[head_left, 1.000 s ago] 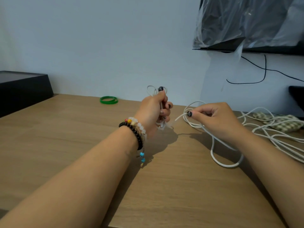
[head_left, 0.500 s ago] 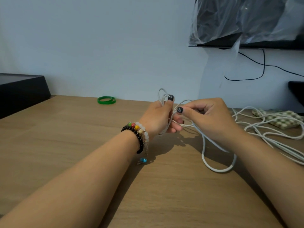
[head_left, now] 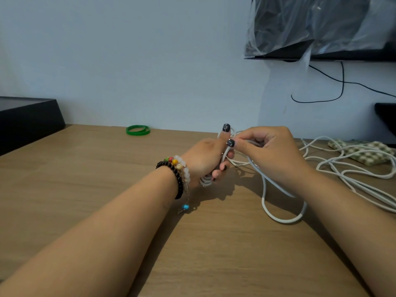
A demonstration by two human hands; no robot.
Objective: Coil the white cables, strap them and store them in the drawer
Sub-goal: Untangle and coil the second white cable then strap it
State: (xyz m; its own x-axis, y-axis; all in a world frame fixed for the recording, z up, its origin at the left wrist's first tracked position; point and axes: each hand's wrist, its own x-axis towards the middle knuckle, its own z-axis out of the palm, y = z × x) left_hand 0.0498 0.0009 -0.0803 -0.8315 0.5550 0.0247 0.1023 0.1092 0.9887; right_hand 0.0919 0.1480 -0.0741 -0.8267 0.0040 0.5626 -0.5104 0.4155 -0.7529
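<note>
Both hands meet above a wooden table (head_left: 107, 189), working a white cable (head_left: 278, 218). Left hand (head_left: 205, 161), wrist ringed with beaded bracelets (head_left: 177, 170), curls its fingers around a small bundle of coiled loops, thumb raised. Right hand (head_left: 267, 153) pinches a strand of the same cable between thumb and forefinger, touching the left thumb. From that grip the cable drops in a wide loop onto the tabletop, then trails right into a loose tangle lying partly over a green checked cloth (head_left: 364, 152). Green rubber bands (head_left: 138, 130) sit near the wall, well apart from the hands. A black box (head_left: 27, 121) stands at far left.
</note>
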